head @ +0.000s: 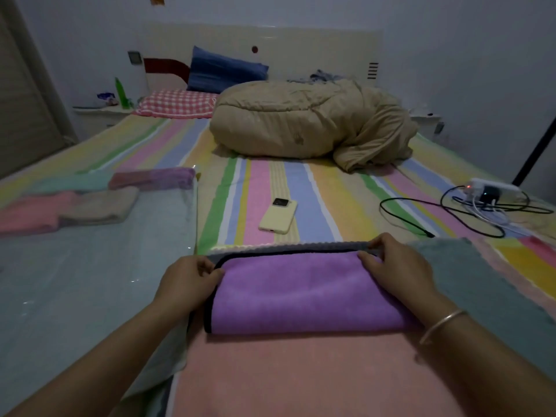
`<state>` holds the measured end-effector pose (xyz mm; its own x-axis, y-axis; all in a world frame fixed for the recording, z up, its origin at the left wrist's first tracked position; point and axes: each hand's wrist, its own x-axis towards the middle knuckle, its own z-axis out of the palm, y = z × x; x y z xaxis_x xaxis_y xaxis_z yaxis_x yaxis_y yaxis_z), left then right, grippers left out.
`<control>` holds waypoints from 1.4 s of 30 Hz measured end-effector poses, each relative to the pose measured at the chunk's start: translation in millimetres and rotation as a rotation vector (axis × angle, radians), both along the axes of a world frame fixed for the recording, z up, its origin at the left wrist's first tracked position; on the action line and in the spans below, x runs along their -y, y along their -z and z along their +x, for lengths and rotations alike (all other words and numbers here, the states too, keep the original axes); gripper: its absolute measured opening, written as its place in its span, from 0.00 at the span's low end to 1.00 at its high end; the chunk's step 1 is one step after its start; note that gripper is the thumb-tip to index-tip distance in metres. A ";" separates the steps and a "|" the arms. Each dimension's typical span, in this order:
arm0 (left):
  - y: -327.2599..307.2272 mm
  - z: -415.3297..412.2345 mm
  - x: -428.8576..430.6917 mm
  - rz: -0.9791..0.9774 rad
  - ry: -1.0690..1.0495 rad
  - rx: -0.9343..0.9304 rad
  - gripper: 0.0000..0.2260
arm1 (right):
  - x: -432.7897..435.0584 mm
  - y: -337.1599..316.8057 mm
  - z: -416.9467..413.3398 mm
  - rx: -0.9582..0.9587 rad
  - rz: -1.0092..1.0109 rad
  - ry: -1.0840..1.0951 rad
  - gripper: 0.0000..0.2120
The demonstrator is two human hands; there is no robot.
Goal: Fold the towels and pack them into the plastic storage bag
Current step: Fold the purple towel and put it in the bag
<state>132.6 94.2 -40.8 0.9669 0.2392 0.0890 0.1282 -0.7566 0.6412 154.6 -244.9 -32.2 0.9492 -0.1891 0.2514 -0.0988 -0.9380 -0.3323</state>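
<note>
A purple towel (301, 296) with a dark trim lies folded over in front of me, on top of a pink towel (301, 374). My left hand (188, 284) pinches its far left corner. My right hand (394, 266) pinches its far right corner. A grey-green towel (481, 284) lies spread to the right. On the left lies the clear plastic storage bag (90, 281); inside it show several folded towels, a purple one (153, 177), a pink one (33, 212) and a beige one (102, 206).
All of this lies on a bed with a striped sheet (301, 191). A yellow phone (278, 216) lies just beyond the purple towel. A power strip with cables (487, 191) sits at the right. A bundled tan quilt (301, 118) and pillows fill the far end.
</note>
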 end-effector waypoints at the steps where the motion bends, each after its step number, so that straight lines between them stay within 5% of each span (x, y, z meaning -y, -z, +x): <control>1: -0.6 1.1 -0.2 0.024 0.006 -0.007 0.08 | -1.8 -0.8 -3.8 0.033 -0.040 0.035 0.17; 4: -6.7 -2.8 2.4 0.172 -0.017 0.055 0.07 | -2.5 -4.2 -19.8 0.054 -0.020 0.114 0.24; 7: -21.5 -13.4 18.8 0.402 0.018 0.301 0.11 | 7.0 -3.3 -37.5 -0.124 0.009 0.181 0.30; 11: -32.5 -23.2 67.8 0.357 0.364 0.447 0.09 | 18.5 -2.9 -57.0 -0.290 -0.021 0.192 0.31; 17: 13.2 -32.0 119.4 0.666 0.528 0.047 0.34 | 17.5 -13.7 -75.1 -0.326 0.167 0.162 0.26; 20: 39.4 -33.9 117.8 0.644 0.481 0.116 0.37 | 8.0 -16.6 -80.7 -0.189 0.497 0.134 0.16; 23: 36.5 -34.6 115.1 0.520 0.502 0.239 0.34 | -20.1 -23.7 -84.3 0.004 0.665 0.087 0.02; 24: 34.3 -34.6 112.1 0.404 0.520 0.269 0.33 | -33.4 -27.8 -85.9 0.068 0.656 0.077 0.05; 27: 10.9 -42.0 98.7 -0.189 0.387 0.391 0.20 | -81.3 -40.0 -94.2 0.231 0.530 -0.018 0.12; 31: -25.8 -30.3 59.2 -0.927 0.046 -0.008 0.14 | -145.5 -39.1 -106.9 0.247 0.263 -0.313 0.15; 34: -27.9 -23.1 24.5 -0.767 -0.019 -0.089 0.16 | -170.6 -22.9 -114.5 0.060 0.186 -0.511 0.17; 36: -23.0 -28.7 16.5 -0.694 0.046 -0.066 0.07 | -169.9 -18.3 -116.7 0.062 0.281 -0.497 0.19; 39: -16.1 -34.9 15.2 -0.588 0.137 -0.063 0.26 | -153.2 -17.4 -107.3 0.211 0.307 -0.277 0.13; 42: -14.7 -36.4 14.6 -0.509 0.139 0.001 0.30 | -132.8 -20.1 -95.6 0.026 0.338 -0.040 0.19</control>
<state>96.2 79.6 -26.1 0.9925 0.1225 -0.0039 0.0480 -0.3588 0.9322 59.1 -112.1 -12.1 0.9516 -0.2287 0.2055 -0.0515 -0.7775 -0.6268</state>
